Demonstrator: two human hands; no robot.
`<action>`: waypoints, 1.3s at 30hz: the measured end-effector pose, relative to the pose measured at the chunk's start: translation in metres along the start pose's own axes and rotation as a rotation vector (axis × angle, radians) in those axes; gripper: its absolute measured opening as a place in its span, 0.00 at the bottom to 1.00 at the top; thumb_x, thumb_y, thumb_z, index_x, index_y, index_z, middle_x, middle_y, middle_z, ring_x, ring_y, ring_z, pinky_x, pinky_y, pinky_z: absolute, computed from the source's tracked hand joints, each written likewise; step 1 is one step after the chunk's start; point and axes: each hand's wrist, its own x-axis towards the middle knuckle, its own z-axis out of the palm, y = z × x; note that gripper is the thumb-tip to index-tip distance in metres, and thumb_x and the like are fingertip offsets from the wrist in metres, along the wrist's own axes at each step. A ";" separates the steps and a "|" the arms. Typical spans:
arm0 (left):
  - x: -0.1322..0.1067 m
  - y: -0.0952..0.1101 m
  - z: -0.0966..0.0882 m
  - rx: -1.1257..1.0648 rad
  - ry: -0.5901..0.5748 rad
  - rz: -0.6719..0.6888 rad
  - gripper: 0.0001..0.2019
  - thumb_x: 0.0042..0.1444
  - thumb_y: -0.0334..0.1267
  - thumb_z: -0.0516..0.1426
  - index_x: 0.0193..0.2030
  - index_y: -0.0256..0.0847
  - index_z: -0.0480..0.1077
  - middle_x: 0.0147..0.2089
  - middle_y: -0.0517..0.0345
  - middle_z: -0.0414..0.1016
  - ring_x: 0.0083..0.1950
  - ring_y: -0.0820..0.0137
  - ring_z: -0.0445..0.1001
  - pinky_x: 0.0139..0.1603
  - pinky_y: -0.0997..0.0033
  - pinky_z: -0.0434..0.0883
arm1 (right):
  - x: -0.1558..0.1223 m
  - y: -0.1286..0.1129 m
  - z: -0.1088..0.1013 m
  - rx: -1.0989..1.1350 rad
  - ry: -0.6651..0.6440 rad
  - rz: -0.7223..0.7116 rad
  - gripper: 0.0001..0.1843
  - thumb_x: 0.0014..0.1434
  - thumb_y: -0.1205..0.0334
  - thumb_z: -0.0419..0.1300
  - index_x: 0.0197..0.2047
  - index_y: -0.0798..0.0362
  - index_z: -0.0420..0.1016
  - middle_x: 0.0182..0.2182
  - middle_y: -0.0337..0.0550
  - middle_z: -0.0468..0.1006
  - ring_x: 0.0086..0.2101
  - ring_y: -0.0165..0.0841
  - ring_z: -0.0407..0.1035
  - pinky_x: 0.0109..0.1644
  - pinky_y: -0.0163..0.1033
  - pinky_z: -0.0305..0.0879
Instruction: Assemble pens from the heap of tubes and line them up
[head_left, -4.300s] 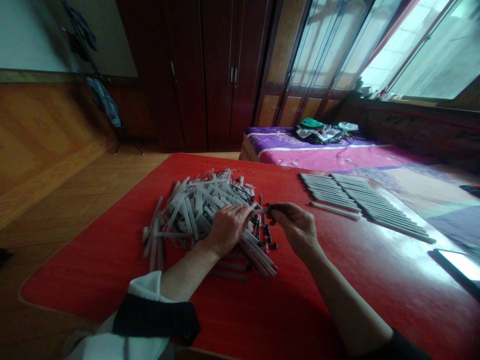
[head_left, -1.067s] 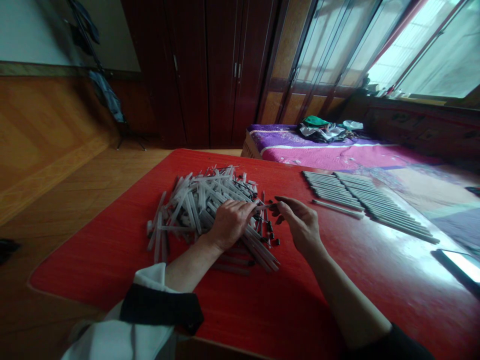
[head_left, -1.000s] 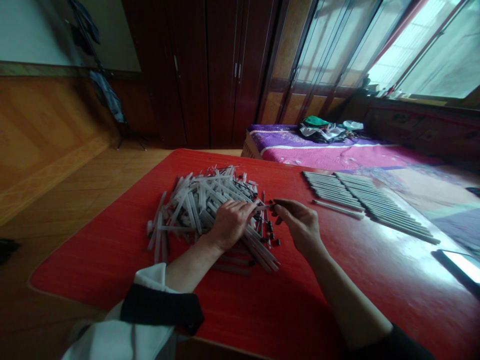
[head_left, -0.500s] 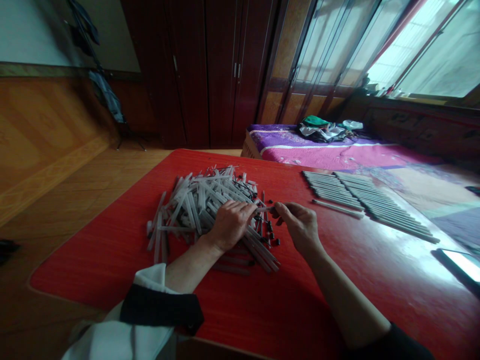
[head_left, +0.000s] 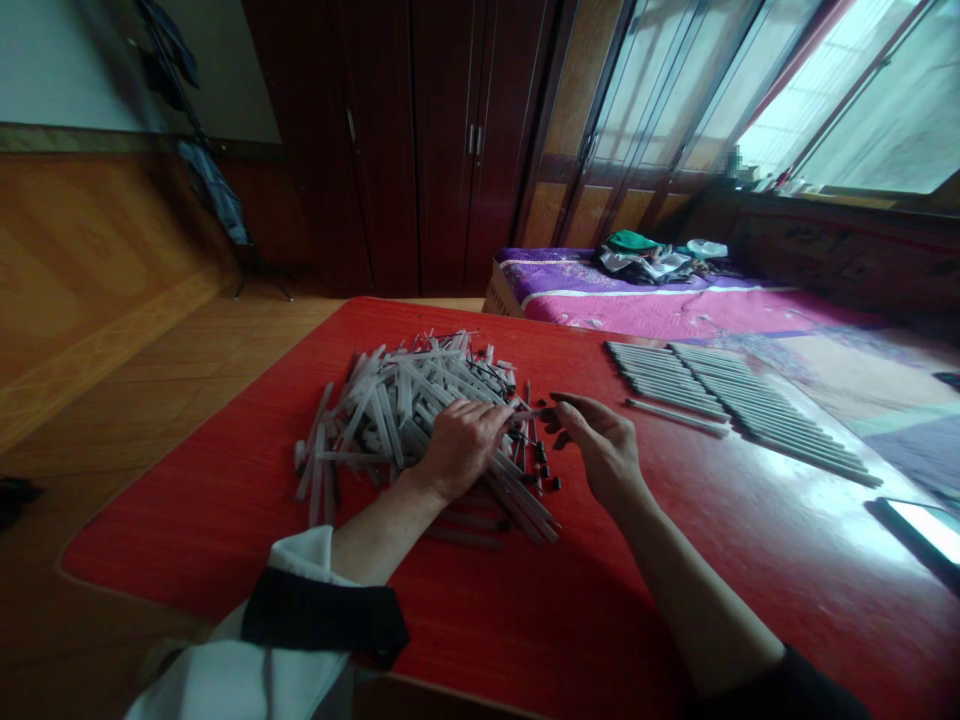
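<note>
My left hand [head_left: 466, 450] is closed around a thin translucent plastic tube [head_left: 529, 413], whose end sticks out to the right. My right hand [head_left: 600, 440] is at that protruding end, its thumb and forefinger loosened and slightly apart. Whether a small part sits at the tube's tip is too small to tell. Beneath and behind my left hand spreads a heap of clear plastic tubes [head_left: 390, 410]. Small black caps [head_left: 541, 455] and thin dark rods lie along the heap's right side, just below my hands.
Two rows of capped tubes [head_left: 765, 410] lie on the right of the red table [head_left: 225, 490], with a single tube [head_left: 675, 417] in front of the nearer row. A phone-like device [head_left: 919, 530] is at the right edge. A bed [head_left: 637, 305] stands behind the table.
My right thumb and forefinger have loosened from their pinch at the tube's end, and the hand has shifted slightly. My left hand stays in place on the tube.
</note>
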 end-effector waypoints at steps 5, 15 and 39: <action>0.000 0.000 0.000 0.018 -0.011 -0.001 0.07 0.60 0.33 0.50 0.39 0.37 0.69 0.33 0.57 0.76 0.35 0.69 0.74 0.37 0.68 0.66 | 0.000 -0.001 0.000 -0.082 0.004 0.013 0.13 0.46 0.54 0.64 0.26 0.58 0.78 0.20 0.44 0.77 0.19 0.27 0.67 0.20 0.32 0.63; 0.000 0.000 -0.001 0.049 -0.014 0.027 0.08 0.59 0.31 0.50 0.41 0.37 0.69 0.33 0.56 0.76 0.35 0.68 0.74 0.37 0.67 0.66 | 0.000 -0.002 0.001 -0.097 -0.016 0.010 0.14 0.45 0.53 0.65 0.25 0.58 0.77 0.19 0.43 0.76 0.19 0.28 0.66 0.20 0.33 0.63; 0.000 -0.002 -0.001 0.090 -0.023 0.048 0.08 0.58 0.30 0.51 0.42 0.37 0.70 0.31 0.57 0.75 0.34 0.68 0.73 0.36 0.67 0.65 | 0.001 0.002 0.000 -0.127 -0.027 0.052 0.16 0.46 0.51 0.63 0.24 0.59 0.77 0.18 0.44 0.75 0.18 0.28 0.66 0.19 0.32 0.61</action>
